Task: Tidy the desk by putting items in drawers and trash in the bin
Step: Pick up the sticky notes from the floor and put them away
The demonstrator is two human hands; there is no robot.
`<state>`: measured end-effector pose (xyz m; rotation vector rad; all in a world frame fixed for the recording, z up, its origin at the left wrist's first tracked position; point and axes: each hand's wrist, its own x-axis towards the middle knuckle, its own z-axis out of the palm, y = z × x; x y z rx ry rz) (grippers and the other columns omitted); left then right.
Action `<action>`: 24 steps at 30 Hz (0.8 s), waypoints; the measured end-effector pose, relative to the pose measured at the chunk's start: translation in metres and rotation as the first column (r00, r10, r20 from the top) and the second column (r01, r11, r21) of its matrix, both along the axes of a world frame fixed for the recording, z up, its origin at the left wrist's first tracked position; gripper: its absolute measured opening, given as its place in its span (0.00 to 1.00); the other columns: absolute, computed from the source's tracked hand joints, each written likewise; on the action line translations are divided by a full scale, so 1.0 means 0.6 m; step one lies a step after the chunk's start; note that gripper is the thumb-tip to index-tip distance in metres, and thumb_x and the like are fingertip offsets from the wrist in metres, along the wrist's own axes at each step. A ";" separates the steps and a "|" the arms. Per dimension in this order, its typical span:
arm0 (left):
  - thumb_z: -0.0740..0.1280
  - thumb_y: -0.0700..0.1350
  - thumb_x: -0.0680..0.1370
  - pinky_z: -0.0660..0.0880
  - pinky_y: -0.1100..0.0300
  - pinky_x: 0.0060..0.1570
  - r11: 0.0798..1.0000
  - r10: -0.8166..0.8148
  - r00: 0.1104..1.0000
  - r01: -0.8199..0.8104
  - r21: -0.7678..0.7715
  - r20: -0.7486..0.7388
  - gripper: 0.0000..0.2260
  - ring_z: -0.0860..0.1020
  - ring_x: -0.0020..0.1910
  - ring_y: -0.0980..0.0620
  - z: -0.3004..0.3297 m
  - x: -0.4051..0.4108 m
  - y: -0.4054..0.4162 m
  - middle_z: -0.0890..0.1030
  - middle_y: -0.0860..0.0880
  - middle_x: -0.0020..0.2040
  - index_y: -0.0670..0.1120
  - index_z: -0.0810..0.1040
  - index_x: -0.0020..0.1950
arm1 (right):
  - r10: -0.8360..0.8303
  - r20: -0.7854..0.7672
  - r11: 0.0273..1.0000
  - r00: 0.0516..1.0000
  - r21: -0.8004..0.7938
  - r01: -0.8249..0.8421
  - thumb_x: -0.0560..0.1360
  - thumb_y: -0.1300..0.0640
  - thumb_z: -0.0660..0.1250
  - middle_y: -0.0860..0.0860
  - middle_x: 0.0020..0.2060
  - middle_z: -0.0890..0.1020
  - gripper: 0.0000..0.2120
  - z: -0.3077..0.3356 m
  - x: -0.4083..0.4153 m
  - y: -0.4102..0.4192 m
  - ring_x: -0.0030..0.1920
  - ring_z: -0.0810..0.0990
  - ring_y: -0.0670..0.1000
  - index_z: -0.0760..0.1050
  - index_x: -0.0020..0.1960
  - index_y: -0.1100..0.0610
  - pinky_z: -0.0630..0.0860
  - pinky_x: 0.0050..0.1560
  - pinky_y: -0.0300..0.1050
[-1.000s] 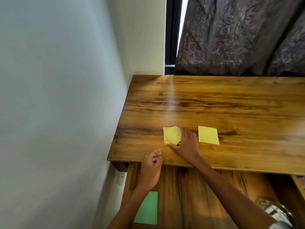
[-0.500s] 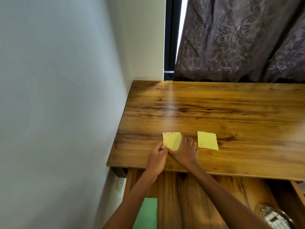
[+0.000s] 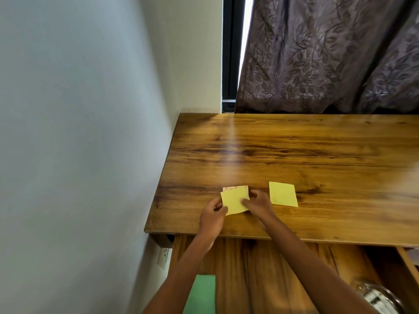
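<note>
Left hand (image 3: pixel 212 217) now joins right hand (image 3: pixel 257 206); both hands pinch yellow note (image 3: pixel 234 201) off surface (image 3: pixel 294 155). Risk: thin paper slips, creases.

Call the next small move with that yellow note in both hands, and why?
Probably lift the note clear of the pad and lower it into the open drawer. Both the left hand and right hand pinch its edges, it sits tilted over the pad, and the drawer already holds a green sheet. A second note waits.
</note>
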<state>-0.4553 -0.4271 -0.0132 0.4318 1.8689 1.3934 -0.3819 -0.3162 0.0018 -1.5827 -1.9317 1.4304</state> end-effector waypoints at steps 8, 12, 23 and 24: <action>0.64 0.45 0.79 0.72 0.71 0.38 1.000 -0.008 0.999 0.008 0.014 0.048 0.13 0.77 0.45 0.59 0.003 -0.006 0.001 0.80 0.52 0.48 0.46 0.76 0.63 | -0.025 -0.241 0.947 0.970 -0.318 -0.054 0.75 0.60 0.67 0.58 0.56 0.79 0.14 0.014 0.020 0.000 0.52 0.78 0.53 0.72 0.59 0.60 0.74 0.38 0.40; 0.68 0.44 0.77 0.76 0.60 0.50 0.990 0.058 0.963 -0.089 0.107 0.264 0.11 0.80 0.51 0.52 0.002 -0.006 0.005 0.83 0.48 0.51 0.45 0.78 0.59 | -0.008 -0.333 0.918 0.943 -0.376 -0.126 0.74 0.61 0.68 0.55 0.51 0.81 0.14 0.022 0.035 0.001 0.49 0.80 0.51 0.73 0.59 0.60 0.77 0.40 0.42; 0.67 0.41 0.77 0.79 0.52 0.51 0.987 0.074 0.890 -0.131 0.096 0.450 0.13 0.80 0.54 0.48 -0.018 0.010 0.017 0.82 0.44 0.54 0.44 0.74 0.61 | 0.105 0.101 0.944 0.989 0.303 -0.131 0.76 0.51 0.64 0.52 0.57 0.77 0.13 -0.004 0.073 0.044 0.55 0.73 0.49 0.76 0.58 0.55 0.70 0.53 0.44; 0.67 0.41 0.77 0.79 0.53 0.50 0.985 0.099 0.883 -0.154 0.083 0.458 0.13 0.80 0.53 0.48 -0.019 0.010 0.017 0.82 0.44 0.53 0.43 0.74 0.61 | 0.050 0.212 0.902 0.976 0.409 -0.135 0.76 0.50 0.64 0.53 0.61 0.74 0.15 -0.011 0.080 0.054 0.60 0.70 0.52 0.74 0.60 0.54 0.68 0.57 0.48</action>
